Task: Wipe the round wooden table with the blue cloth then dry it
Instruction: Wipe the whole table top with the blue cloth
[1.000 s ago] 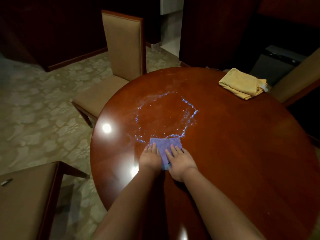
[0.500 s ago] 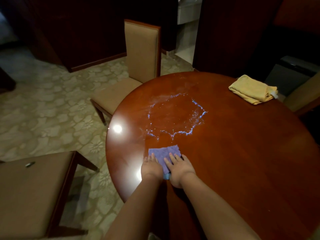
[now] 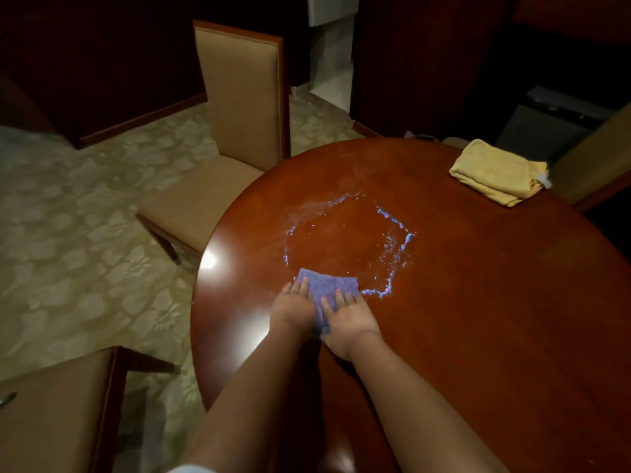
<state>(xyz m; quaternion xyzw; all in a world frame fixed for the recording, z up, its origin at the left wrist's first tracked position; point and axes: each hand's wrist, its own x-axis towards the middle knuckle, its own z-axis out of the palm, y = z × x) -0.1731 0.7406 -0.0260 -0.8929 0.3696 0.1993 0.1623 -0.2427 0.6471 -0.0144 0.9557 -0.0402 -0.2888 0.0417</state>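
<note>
Blue cloth (image 3: 327, 286) lies flat at the puddle's (image 3: 345, 244) near edge, under my left hand (image 3: 294, 307) and right hand (image 3: 347, 317), fingers together pressing it to the bench (image 3: 478, 302). I judge wiping barely begun; drying with the yellow towel (image 3: 496, 172) remains.

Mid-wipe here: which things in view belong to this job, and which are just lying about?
Job: blue cloth under left hand and right hand; round wooden table; wet patch; folded yellow towel, probably for drying.

Lying about: upholstered chairs; grey bin; small object on the near seat.
</note>
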